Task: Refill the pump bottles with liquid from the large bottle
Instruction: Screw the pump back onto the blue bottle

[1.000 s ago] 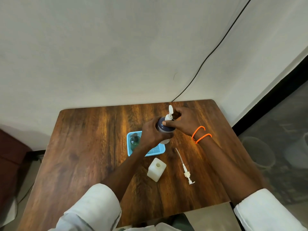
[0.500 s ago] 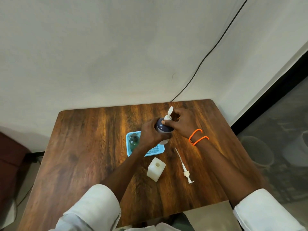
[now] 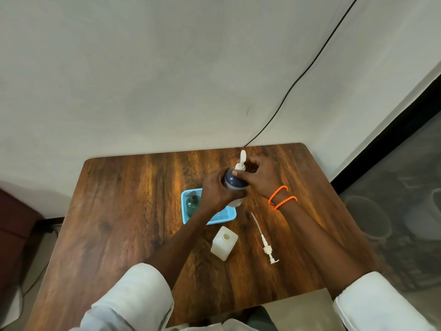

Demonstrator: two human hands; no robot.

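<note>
Head view, as I log it from my remote station: wooden table (image 3: 124, 211), set against a pale wall (image 3: 167, 68), with a black cable (image 3: 298, 80) running down the wall to the table's far edge; large bottle (image 3: 235, 185), dark-shouldered with a pale body, held above the far middle of the table, upright or nearly so, over the right far corner of the blue tray (image 3: 224, 217); white pump head (image 3: 241, 162) seated on its neck, nozzle pointing away from me; left hand (image 3: 216, 192), fingers curled round the bottle's body from the left, gripping it; right hand (image 3: 259, 179), fingers curled at the pump collar, thumb on the dark shoulder, holding the cap; two orange beaded bands (image 3: 281, 198) on the right wrist; green pump bottle (image 3: 192, 204) standing in the left part of the tray, pump on; small white square bottle (image 3: 224, 243), open at the neck, standing on the table just near of the tray; loose white pump with its long dip tube (image 3: 263, 237) lying flat to the right of that bottle, apart from it, head toward me; white sleeves (image 3: 133, 297) at the near edge of frame; dark floor (image 3: 405, 211) with blurred round vessels to the right of the table, which I cannot identify.
</note>
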